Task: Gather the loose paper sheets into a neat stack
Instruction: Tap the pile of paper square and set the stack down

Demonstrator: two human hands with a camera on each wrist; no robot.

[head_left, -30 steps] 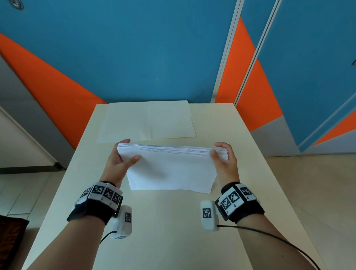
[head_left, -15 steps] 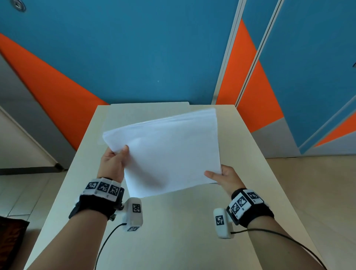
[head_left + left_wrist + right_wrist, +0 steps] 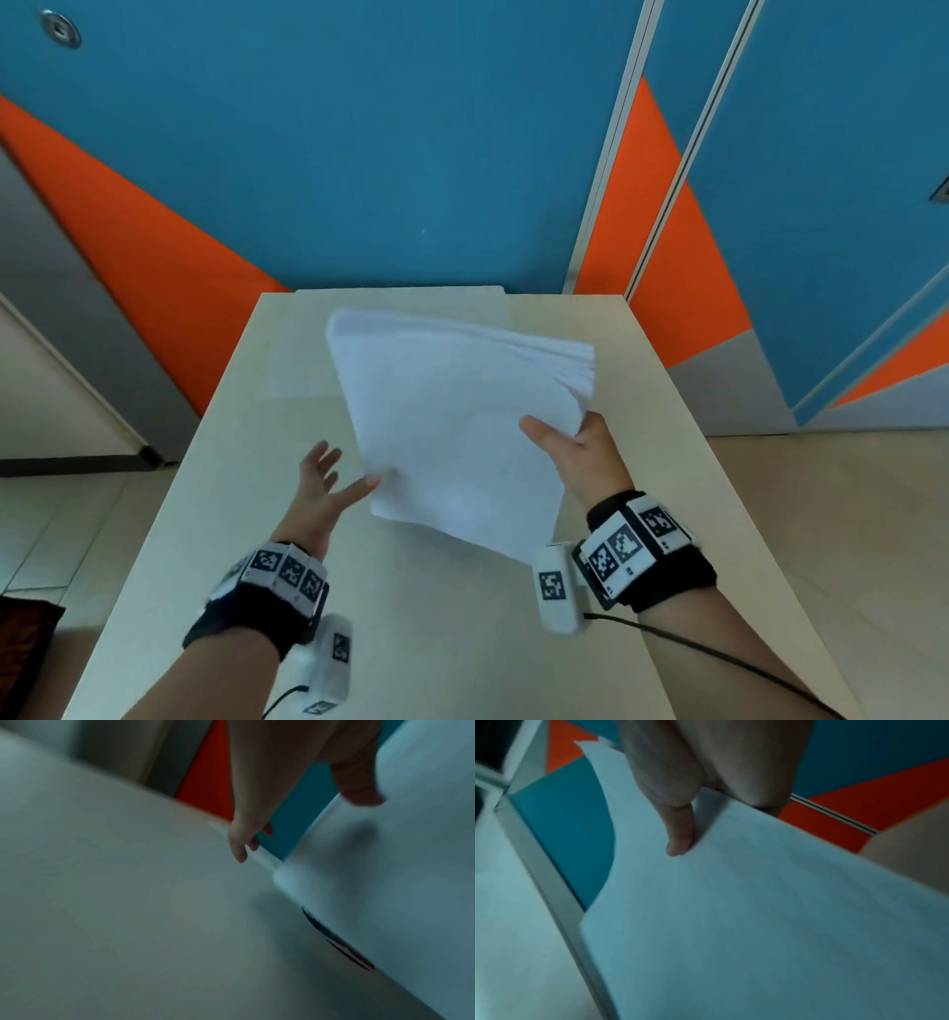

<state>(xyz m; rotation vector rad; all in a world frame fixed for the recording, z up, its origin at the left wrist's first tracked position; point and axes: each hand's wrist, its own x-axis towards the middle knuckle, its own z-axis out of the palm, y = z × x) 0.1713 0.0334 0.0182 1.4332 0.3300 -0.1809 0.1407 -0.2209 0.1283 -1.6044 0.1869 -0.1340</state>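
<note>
I have the sheaf of paper sheets [image 3: 452, 426] lifted off the table [image 3: 462, 642], held over its middle and tilted, one corner pointing down toward me. My right hand [image 3: 575, 452] pinches it at the right edge, thumb flat on the top sheet and the other fingers hidden under the bundle. My left hand [image 3: 321, 480] is spread and holds nothing; its thumb tip lies just at the sheaf's lower left edge (touching or a hair apart, I cannot tell).

By my reckoning I am in the squaring-up step: the sheets are gathered, but at the far right corner their edges fan out unevenly. The next move calls for my left hand to take the free side, so both hands can stand the bundle on an edge and tap it level against the table, with a grip loose enough for the sheets to slide.

More paper [image 3: 400, 300] lies flat at the far end of the table, which only the head view shows as a whole. The right wrist view gives what the head view cannot: my thumb [image 3: 680, 833] pressing the top sheet from close by. The left wrist view is blurred, but shows my fingers [image 3: 240, 845] apart and empty above the table.
</note>
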